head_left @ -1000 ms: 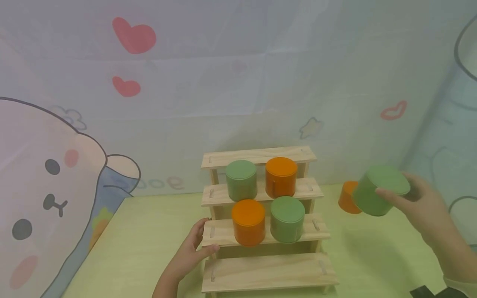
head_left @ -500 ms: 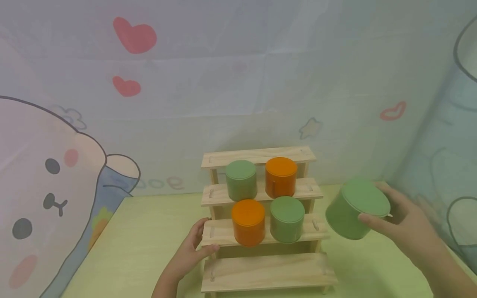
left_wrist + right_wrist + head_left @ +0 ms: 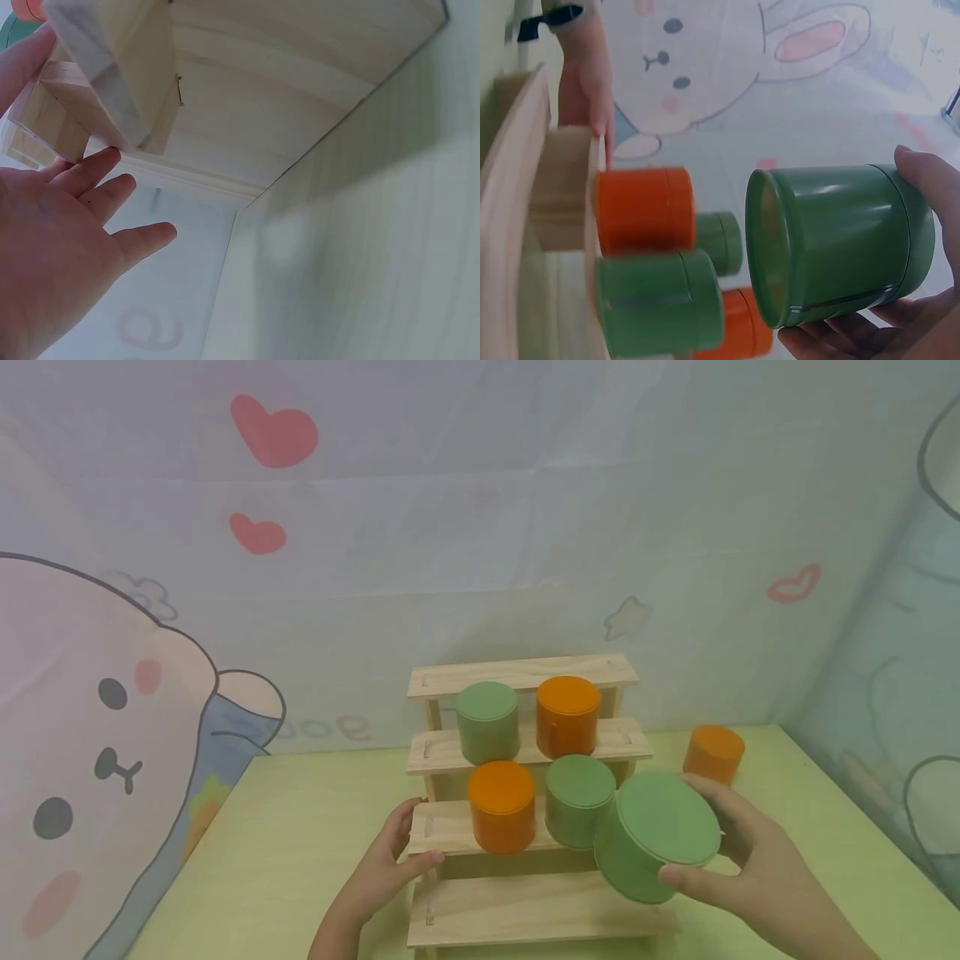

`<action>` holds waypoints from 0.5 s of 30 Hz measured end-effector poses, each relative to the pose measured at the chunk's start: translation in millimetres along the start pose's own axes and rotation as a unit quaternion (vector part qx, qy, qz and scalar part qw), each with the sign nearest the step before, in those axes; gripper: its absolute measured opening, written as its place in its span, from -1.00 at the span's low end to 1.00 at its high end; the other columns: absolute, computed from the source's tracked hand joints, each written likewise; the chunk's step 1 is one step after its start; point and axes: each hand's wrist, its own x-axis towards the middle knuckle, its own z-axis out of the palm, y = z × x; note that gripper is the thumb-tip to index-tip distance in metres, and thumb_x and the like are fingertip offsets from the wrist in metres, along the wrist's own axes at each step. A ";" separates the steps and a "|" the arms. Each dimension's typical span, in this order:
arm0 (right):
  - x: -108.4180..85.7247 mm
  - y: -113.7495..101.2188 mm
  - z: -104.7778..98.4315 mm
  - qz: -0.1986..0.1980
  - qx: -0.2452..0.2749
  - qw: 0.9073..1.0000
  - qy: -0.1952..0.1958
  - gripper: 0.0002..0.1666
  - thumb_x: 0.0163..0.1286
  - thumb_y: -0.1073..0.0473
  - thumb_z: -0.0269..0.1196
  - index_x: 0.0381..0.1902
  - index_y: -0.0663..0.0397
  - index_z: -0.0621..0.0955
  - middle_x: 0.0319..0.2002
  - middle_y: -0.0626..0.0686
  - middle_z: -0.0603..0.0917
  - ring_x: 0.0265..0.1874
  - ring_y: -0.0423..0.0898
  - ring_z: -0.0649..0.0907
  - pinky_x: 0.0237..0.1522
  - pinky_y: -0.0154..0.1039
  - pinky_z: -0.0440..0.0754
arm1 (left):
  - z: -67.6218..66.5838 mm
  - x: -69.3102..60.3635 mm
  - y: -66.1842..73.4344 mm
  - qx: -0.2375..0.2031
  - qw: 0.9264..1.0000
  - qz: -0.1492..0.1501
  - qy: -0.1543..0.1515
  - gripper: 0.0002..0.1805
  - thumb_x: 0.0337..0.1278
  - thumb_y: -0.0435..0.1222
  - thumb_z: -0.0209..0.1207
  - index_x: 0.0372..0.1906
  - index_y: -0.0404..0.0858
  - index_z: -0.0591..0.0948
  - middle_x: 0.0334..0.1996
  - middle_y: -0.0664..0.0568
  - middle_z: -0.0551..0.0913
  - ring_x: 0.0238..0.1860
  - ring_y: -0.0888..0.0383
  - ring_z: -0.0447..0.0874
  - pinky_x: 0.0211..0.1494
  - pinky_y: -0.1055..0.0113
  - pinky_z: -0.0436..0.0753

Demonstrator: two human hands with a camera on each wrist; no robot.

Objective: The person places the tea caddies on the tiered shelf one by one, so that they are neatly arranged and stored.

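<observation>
My right hand (image 3: 757,868) grips a round green tin (image 3: 660,835) with a lid, tilted, in front of the right end of a stepped wooden stand. The right wrist view shows the same green tin (image 3: 840,240) between thumb and fingers. My left hand (image 3: 384,864) holds the left side of the wooden stand (image 3: 510,910), thumb in front and fingers behind. In the left wrist view its fingers (image 3: 105,196) touch the wood. One step carries an orange tin (image 3: 502,810) and a green tin (image 3: 579,802); the step above bears a green tin (image 3: 487,724) and an orange tin (image 3: 567,718).
Another orange tin (image 3: 714,753) stands on the pale green tabletop (image 3: 300,843), right of the stand. A printed cloth (image 3: 420,510) with hearts and a cartoon animal hangs behind. The stand's top step (image 3: 525,675) and lowest step bear no tin.
My right hand has carried the green tin leftward and down, from beside the far orange tin to the stand's right end. My left hand has stayed on the stand.
</observation>
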 end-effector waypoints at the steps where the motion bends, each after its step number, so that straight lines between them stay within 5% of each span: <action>1: -1.0 -2.0 4.6 0.008 0.002 1.000 -0.008 -0.11 0.05 0.34 0.47 0.33 -0.12 0.38 0.09 -0.20 0.57 -0.07 -0.30 0.58 -0.12 -0.31 0.57 | 0.0 0.0 -0.2 0.001 1.000 -0.001 0.000 -0.12 0.13 -0.18 0.32 0.46 -0.07 0.08 0.47 -0.22 0.13 0.47 -0.34 -0.12 0.38 -0.33 -0.07; 7: -4.7 -10.2 31.7 0.076 0.044 0.994 -0.067 -0.09 0.06 0.17 0.50 0.35 -0.15 0.35 0.19 -0.07 0.51 -0.04 -0.31 0.55 -0.13 -0.09 0.55 | 0.1 0.3 -0.3 -0.002 1.000 0.003 -0.001 -0.12 0.14 -0.20 0.32 0.47 -0.10 0.07 0.46 -0.21 0.15 0.47 -0.33 -0.10 0.37 -0.35 -0.07; 15: -6.6 -14.8 58.8 0.100 0.124 0.982 -0.106 -0.13 0.06 0.15 0.50 0.32 -0.07 0.38 0.18 0.00 0.53 0.01 -0.26 0.53 -0.08 -0.14 0.57 | 0.0 -0.2 -1.1 -0.003 1.000 0.004 -0.001 -0.13 0.13 -0.20 0.32 0.46 -0.08 0.08 0.45 -0.17 0.19 0.47 -0.31 -0.09 0.37 -0.37 -0.06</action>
